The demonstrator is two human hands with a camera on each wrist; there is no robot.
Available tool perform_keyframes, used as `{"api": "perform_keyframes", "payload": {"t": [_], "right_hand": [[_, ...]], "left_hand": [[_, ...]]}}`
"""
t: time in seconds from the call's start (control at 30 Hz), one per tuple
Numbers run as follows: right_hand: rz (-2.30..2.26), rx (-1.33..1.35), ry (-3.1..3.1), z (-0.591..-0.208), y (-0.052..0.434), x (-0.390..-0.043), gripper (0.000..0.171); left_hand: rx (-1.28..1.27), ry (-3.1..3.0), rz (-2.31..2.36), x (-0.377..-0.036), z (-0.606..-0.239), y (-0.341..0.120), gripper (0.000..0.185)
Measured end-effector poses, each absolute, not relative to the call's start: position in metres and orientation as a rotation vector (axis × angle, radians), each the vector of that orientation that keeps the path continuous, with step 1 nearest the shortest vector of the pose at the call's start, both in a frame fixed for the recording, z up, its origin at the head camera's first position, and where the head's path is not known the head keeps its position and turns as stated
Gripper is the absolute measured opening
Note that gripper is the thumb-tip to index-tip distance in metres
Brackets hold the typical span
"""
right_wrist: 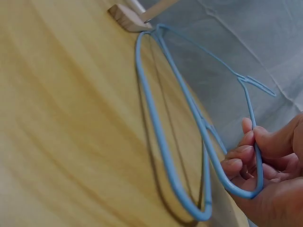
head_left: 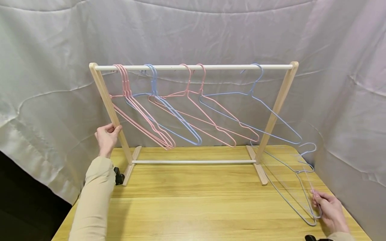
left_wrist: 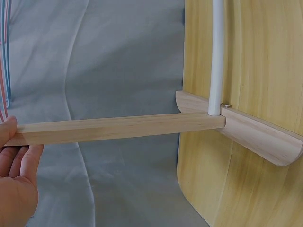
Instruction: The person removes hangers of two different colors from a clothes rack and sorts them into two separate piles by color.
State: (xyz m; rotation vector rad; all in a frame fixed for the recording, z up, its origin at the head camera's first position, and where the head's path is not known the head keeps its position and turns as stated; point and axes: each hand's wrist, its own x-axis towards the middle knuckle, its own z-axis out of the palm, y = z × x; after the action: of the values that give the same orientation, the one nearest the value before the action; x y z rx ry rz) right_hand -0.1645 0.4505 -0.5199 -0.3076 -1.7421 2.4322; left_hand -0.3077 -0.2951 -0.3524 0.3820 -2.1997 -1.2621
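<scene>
My left hand (head_left: 106, 138) grips the rack's left wooden post (head_left: 107, 100) partway up, thumb in front and fingers behind. In the left wrist view that post runs to the wooden foot (left_wrist: 260, 135). At the lower right my right hand (head_left: 331, 209) pinches a blue wire hanger (right_wrist: 191, 99) near one rounded end, between thumb and fingers. Its hook points away from me. A second blue hanger (right_wrist: 162, 142) lies beneath it, on the wooden table, and the two outlines overlap in the head view.
The rack's white top rail (head_left: 223, 67) carries several pink hangers (head_left: 128, 85) at the left, then blue hangers (head_left: 154, 82), two spaced pink hangers (head_left: 188, 80), and one blue hanger (head_left: 277, 114) at the right. Grey curtain (head_left: 193, 33) hangs behind the table (head_left: 193, 201).
</scene>
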Motion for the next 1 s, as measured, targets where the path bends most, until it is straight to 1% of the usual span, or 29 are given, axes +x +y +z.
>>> {"api": "perform_keyframes", "payload": {"t": [0.17, 0.37, 0.5, 0.57, 0.63, 0.77, 0.83, 0.9, 1.0], "right_hand": [[2.247, -0.445, -1.901, -0.523, 0.446, -0.166, 0.05], [1.959, -0.715, -2.095, -0.523, 0.441, -0.167, 0.048], [1.739, -0.802, -2.282, -0.521, 0.442, -0.166, 0.049], [1.622, -0.813, -2.378, -0.52, 0.443, -0.167, 0.048], [1.522, -0.82, -2.461, -0.519, 0.444, -0.167, 0.043], [1.374, -0.811, -2.562, -0.517, 0.445, -0.168, 0.023], [1.328, -0.808, -2.567, -0.515, 0.444, -0.168, 0.016], [1.284, -0.75, -2.557, -0.511, 0.443, -0.168, 0.012], [1.289, -0.589, -2.478, -0.495, 0.44, -0.174, 0.011]], "left_hand": [[0.384, -2.199, -1.264, -0.307, -0.352, -0.294, 0.032], [0.398, -2.193, -1.276, -0.307, -0.351, -0.294, 0.033], [0.397, -2.195, -1.271, -0.307, -0.351, -0.293, 0.033], [0.395, -2.195, -1.269, -0.307, -0.351, -0.293, 0.033], [0.397, -2.195, -1.266, -0.307, -0.351, -0.293, 0.033], [0.406, -2.197, -1.269, -0.307, -0.35, -0.293, 0.032], [0.416, -2.202, -1.276, -0.307, -0.35, -0.293, 0.033], [0.424, -2.212, -1.278, -0.307, -0.35, -0.293, 0.035], [0.423, -2.197, -1.289, -0.307, -0.351, -0.294, 0.034]]}}
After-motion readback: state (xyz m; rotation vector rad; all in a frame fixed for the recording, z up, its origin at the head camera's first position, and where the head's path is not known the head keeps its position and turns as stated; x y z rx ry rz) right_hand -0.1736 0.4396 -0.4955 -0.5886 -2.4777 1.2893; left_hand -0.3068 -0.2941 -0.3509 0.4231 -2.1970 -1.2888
